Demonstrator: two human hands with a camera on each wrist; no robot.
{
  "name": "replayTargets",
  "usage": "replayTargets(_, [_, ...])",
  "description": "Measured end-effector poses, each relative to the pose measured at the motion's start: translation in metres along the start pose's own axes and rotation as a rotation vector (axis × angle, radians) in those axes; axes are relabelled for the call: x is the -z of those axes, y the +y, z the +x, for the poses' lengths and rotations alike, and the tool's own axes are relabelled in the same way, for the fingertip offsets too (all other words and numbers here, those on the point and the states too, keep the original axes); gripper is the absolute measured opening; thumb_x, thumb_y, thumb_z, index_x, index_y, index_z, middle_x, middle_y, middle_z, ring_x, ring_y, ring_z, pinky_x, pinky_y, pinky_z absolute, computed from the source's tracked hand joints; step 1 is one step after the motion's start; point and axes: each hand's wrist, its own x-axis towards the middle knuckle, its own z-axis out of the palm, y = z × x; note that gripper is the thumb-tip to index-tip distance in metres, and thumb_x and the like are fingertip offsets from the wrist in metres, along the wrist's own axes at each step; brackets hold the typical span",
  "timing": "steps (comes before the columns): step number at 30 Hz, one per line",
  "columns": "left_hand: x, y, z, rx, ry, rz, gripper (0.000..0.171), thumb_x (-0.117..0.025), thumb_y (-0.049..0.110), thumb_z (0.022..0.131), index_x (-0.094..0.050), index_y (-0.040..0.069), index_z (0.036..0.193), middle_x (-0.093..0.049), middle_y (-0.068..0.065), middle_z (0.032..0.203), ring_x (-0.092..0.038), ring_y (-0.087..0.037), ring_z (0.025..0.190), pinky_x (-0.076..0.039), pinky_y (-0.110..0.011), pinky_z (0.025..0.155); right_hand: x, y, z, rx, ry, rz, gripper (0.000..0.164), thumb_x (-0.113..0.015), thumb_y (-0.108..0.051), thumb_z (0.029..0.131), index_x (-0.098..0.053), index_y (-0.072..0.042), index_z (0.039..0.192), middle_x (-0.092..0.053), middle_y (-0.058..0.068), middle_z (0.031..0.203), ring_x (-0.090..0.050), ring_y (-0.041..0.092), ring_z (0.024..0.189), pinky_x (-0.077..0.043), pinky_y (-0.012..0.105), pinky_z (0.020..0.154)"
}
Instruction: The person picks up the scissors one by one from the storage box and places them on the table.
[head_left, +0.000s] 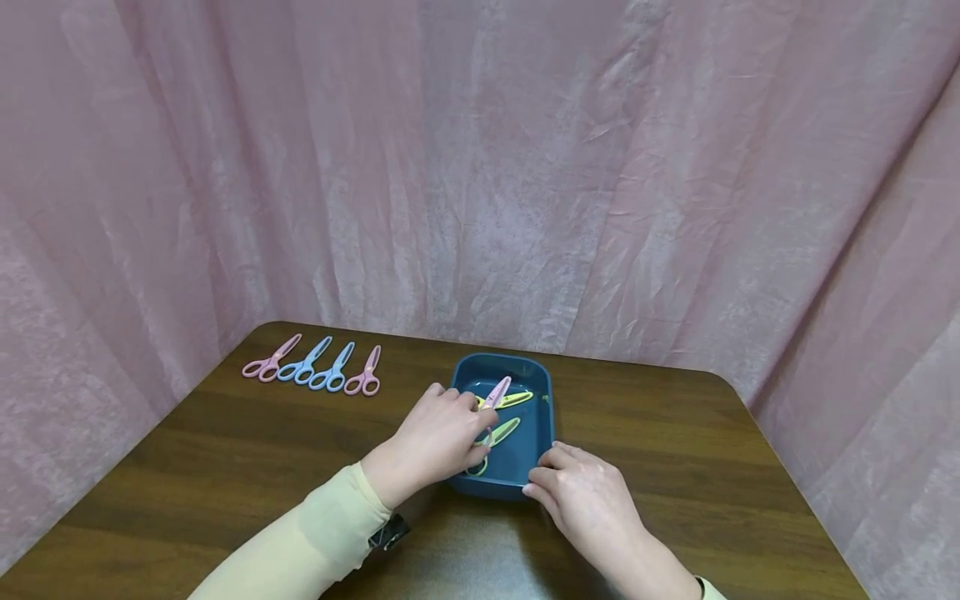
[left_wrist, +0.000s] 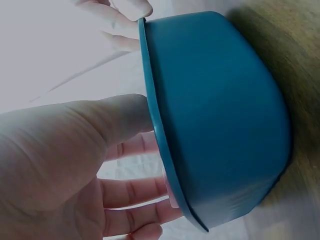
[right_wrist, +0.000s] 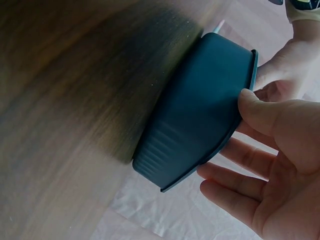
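My left hand (head_left: 442, 435) is over the left side of a dark blue plastic box (head_left: 519, 463), gripping a pair of pale purple scissors (head_left: 498, 392) by the handles, blades pointing away. Inside the box lie yellow scissors (head_left: 517, 399) and light green scissors (head_left: 506, 431), their handles partly hidden by that hand. With thumb and fingers, my right hand (head_left: 588, 500) holds the rim at the near right corner. In the right wrist view the thumb (right_wrist: 255, 107) presses the rim. The left wrist view shows the left fingers (left_wrist: 135, 195) reaching behind the box's edge.
At the table's far left, a row holds pink scissors (head_left: 270, 367), two pairs of blue scissors (head_left: 306, 368) and another pink pair (head_left: 366, 379). The brown wooden table (head_left: 660, 433) has rounded far corners. Pink curtains (head_left: 525, 167) hang behind it and along its sides.
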Motion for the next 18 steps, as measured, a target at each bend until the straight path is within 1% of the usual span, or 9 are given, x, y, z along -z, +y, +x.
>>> replayTargets(7, [0.006, -0.003, -0.011, 0.017, 0.041, -0.012, 0.029, -0.089, 0.041, 0.093, -0.081, 0.023, 0.114, -0.076, -0.004, 0.098, -0.067, -0.022, 0.082, -0.050, -0.041, 0.076, 0.001, 0.000, 0.000, -0.008, -0.010, -0.005, 0.010, -0.093, -0.027, 0.091, -0.086, -0.020, 0.095, -0.070, -0.008, 0.091, -0.068, 0.013, 0.091, -0.062, 0.035, 0.077])
replayTargets(14, [0.007, -0.006, -0.023, 0.002, 0.123, 0.025, 0.026, -0.091, 0.039, 0.090, -0.079, 0.023, 0.106, -0.074, -0.002, 0.093, -0.067, -0.022, 0.078, -0.050, -0.041, 0.073, 0.000, 0.000, 0.000, 0.008, 0.012, 0.001, 0.010, -0.093, -0.026, 0.090, -0.086, -0.020, 0.094, -0.069, -0.009, 0.091, -0.069, 0.013, 0.090, -0.062, 0.035, 0.076])
replayTargets(18, [0.007, -0.009, -0.030, 0.006, 0.126, 0.033, 0.028, -0.092, 0.040, 0.089, -0.078, 0.022, 0.106, -0.072, -0.003, 0.092, -0.066, -0.022, 0.078, -0.049, -0.042, 0.074, -0.001, 0.000, 0.000, 0.021, 0.032, 0.001, 0.010, -0.093, -0.025, 0.089, -0.085, -0.021, 0.093, -0.068, -0.009, 0.090, -0.069, 0.013, 0.091, -0.062, 0.035, 0.076])
